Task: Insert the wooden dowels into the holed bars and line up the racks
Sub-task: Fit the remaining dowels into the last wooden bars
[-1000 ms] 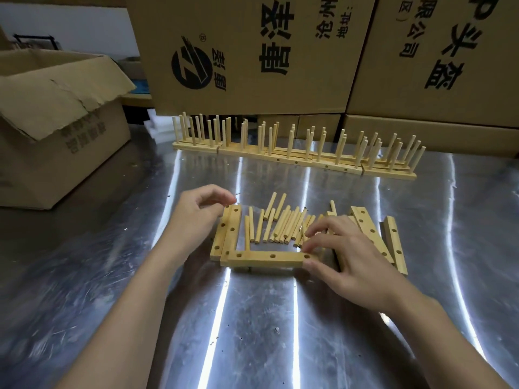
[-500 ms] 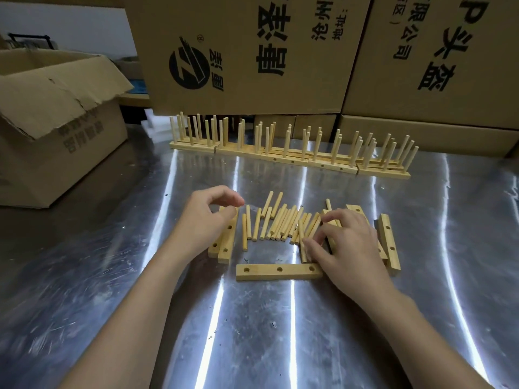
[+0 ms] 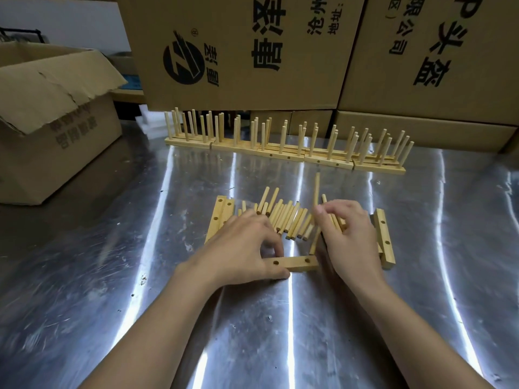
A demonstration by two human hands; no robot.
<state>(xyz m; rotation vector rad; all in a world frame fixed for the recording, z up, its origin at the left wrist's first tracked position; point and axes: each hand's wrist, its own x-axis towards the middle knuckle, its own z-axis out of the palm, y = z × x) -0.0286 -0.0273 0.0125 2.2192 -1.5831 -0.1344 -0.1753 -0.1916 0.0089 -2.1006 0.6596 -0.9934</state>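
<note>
Blocked at the back by a row of finished racks (image 3: pixel 283 153) beneath stacked cartons (image 3: pixel 252 51). Hemmed on the left by an open box (image 3: pixel 56 122). Crowded mid-bench with loose dowels (image 3: pixel 283 220) between holed bars (image 3: pixel 383 237). Free across bare bench (image 3: pixel 280 332) in front and far right.

I see the left hand (image 3: pixel 241 248) at frame centre gripping a bar (image 3: pixel 299 263) by its left end. The right hand (image 3: pixel 349 234) pinches a dowel (image 3: pixel 316 189) beside the loose pile (image 3: pixel 283 220). A row of racks (image 3: pixel 280 148) stands upper middle.

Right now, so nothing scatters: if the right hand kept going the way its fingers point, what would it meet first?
Probably the loose dowels, just left of the right hand; depth is unclear.
</note>
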